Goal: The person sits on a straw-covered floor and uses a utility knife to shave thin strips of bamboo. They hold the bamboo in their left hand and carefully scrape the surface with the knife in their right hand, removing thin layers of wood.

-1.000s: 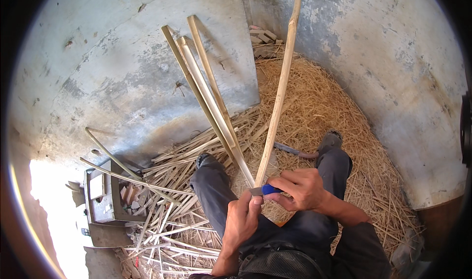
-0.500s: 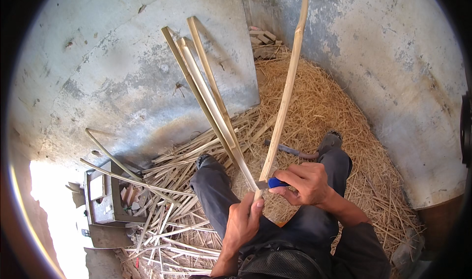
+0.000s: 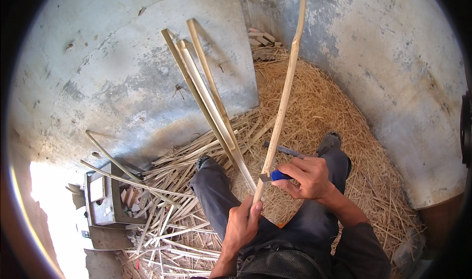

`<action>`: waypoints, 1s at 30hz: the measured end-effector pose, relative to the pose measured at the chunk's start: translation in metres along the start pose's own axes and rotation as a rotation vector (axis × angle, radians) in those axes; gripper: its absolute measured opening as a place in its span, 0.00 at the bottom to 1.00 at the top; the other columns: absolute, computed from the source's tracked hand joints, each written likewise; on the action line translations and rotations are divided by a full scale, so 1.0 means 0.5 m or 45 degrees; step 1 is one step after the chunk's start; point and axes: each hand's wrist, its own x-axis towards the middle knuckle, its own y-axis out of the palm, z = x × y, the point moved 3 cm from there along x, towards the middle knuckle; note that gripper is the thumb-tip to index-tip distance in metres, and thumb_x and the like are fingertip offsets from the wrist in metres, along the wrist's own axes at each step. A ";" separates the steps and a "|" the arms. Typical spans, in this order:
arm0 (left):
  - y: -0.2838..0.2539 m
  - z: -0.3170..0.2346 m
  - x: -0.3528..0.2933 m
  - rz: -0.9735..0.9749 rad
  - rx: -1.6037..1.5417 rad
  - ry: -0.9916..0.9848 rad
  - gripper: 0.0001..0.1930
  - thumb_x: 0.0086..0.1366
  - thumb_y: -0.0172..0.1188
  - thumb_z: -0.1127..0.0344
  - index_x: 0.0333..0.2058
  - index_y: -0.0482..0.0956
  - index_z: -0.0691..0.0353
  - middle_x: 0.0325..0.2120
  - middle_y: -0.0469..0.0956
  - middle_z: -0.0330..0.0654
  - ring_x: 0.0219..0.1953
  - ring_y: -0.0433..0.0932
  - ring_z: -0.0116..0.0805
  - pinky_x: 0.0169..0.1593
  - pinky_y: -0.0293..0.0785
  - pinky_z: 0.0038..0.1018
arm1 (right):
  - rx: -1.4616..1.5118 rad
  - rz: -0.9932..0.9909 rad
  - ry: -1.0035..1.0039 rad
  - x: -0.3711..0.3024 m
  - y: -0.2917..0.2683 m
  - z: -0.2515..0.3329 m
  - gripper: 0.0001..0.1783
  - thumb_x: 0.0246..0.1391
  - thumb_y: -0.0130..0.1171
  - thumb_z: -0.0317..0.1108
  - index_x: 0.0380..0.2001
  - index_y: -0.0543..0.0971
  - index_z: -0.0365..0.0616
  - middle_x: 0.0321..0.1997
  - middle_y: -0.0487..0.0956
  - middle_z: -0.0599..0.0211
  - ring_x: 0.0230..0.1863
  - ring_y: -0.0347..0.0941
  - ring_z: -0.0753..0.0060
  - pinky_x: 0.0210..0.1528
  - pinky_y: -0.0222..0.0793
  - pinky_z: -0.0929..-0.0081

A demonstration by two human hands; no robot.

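My left hand (image 3: 242,223) is closed round the near end of a long bamboo strip (image 3: 283,99), which rises away from me past the top of the picture. In my right hand (image 3: 307,178) is a knife (image 3: 280,176) with a blue handle, gripped with the fingers wrapped round it. Its short blade lies across the strip, a little beyond my left hand. Small curled shavings show at the blade. Several split bamboo lengths (image 3: 205,94) lean against the wall just left of the strip, their lower ends passing near my left hand.
Thin bamboo strips (image 3: 172,234) lie heaped on the floor at the left. Straw-like shavings (image 3: 339,99) cover the floor ahead and right. A dark tool with a bar (image 3: 285,149) lies between my feet. A box frame holding rubble (image 3: 105,200) stands left. Worn walls (image 3: 123,58) enclose the corner.
My right hand and the knife have slid slightly up along the strip, away from my left hand. The strip has tilted a little to the left; my left hand has hardly moved.
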 end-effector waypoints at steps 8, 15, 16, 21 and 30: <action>-0.003 0.011 -0.010 0.001 -0.004 -0.058 0.15 0.81 0.54 0.59 0.39 0.76 0.68 0.18 0.74 0.53 0.22 0.77 0.60 0.31 0.72 0.44 | -0.015 -0.034 0.051 0.010 -0.004 -0.004 0.16 0.58 0.75 0.48 0.37 0.87 0.47 0.23 0.79 0.71 0.19 0.76 0.68 0.22 0.69 0.71; 0.012 0.076 -0.084 0.171 0.001 -0.161 0.14 0.79 0.58 0.59 0.41 0.77 0.67 0.20 0.75 0.57 0.25 0.77 0.64 0.32 0.72 0.46 | -0.112 -0.485 0.589 0.031 -0.107 -0.212 0.20 0.69 0.66 0.47 0.39 0.86 0.38 0.24 0.81 0.66 0.23 0.75 0.75 0.26 0.67 0.72; 0.008 0.083 -0.088 0.194 0.022 -0.165 0.14 0.79 0.59 0.59 0.41 0.77 0.67 0.20 0.75 0.57 0.25 0.77 0.65 0.32 0.72 0.46 | -0.087 -0.449 0.590 0.029 -0.114 -0.211 0.20 0.69 0.65 0.47 0.40 0.85 0.37 0.24 0.80 0.69 0.23 0.73 0.77 0.26 0.65 0.73; -0.002 0.091 -0.063 0.084 0.065 -0.072 0.16 0.78 0.59 0.59 0.36 0.76 0.67 0.18 0.75 0.53 0.21 0.76 0.54 0.29 0.71 0.41 | 0.517 -0.368 0.816 -0.007 -0.066 -0.194 0.21 0.73 0.57 0.48 0.45 0.83 0.39 0.27 0.74 0.79 0.21 0.58 0.86 0.26 0.53 0.78; -0.010 0.050 -0.025 -0.062 0.088 -0.019 0.14 0.76 0.63 0.60 0.39 0.76 0.67 0.20 0.77 0.55 0.24 0.81 0.59 0.31 0.74 0.41 | 0.904 -0.269 0.623 -0.065 0.031 -0.075 0.20 0.71 0.61 0.49 0.46 0.82 0.40 0.27 0.77 0.70 0.22 0.68 0.79 0.25 0.62 0.78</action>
